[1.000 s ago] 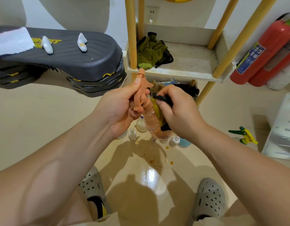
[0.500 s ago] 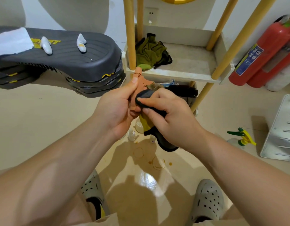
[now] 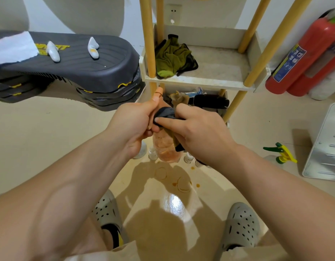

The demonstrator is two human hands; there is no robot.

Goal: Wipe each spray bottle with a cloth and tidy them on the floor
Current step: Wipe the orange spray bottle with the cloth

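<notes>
The left hand [image 3: 132,127] is curled tight round the neck of the orange spray bottle [image 3: 165,147], held base down above the floor [image 3: 68,138] between both hands. Just right of it, the right hand [image 3: 198,132] pinches a dark cloth [image 3: 164,113] against the bottle's top. Behind, the shelf tray [image 3: 200,81] holds one crumpled green rag [image 3: 172,57]. Farther right, one green-and-yellow spray bottle [image 3: 281,153] sits on the floor, with two red extinguishers [image 3: 304,53] beyond it.

Yellow lettering [image 3: 42,48] on the grey step platform [image 3: 78,63]: partly covered, illegible. Blue label [image 3: 289,63] on the red fire extinguisher [image 3: 313,44]: pictograms only, text too small to read.
</notes>
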